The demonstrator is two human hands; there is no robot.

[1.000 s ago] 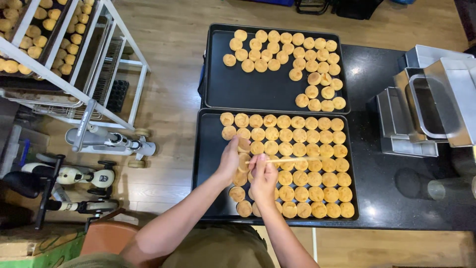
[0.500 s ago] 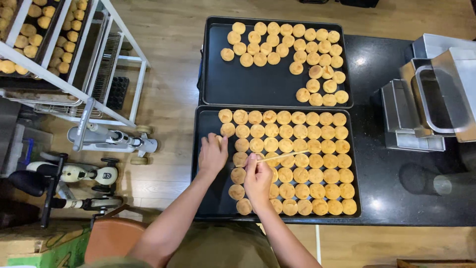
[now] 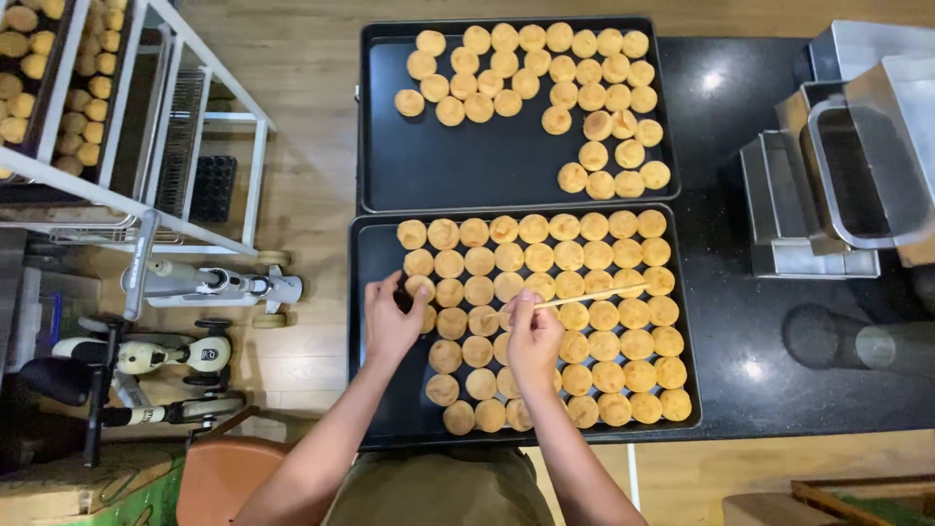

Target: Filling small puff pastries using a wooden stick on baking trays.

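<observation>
Two black baking trays lie on a dark counter. The near tray (image 3: 375, 321) is packed with rows of round golden pastries (image 3: 604, 317). My left hand (image 3: 392, 321) rests at the tray's left side, its fingertips pinching a pastry (image 3: 420, 286) in the left column. My right hand (image 3: 533, 336) hovers over the middle of the tray and holds a thin wooden stick (image 3: 589, 295) that points right across the pastries. The far tray (image 3: 438, 170) carries pastries along its top and right side; its lower left is bare.
A steel machine with a hopper (image 3: 857, 166) stands at the counter's right. A white rack (image 3: 117, 117) with more trays of pastries is at the upper left, over a wooden floor. Small ride-on toys (image 3: 146, 356) and an orange chair (image 3: 229, 477) sit at the lower left.
The camera has drawn closer over the trays. My left hand moved left from the pastries to the tray's edge, then back onto a left-column pastry. The right hand keeps the stick.
</observation>
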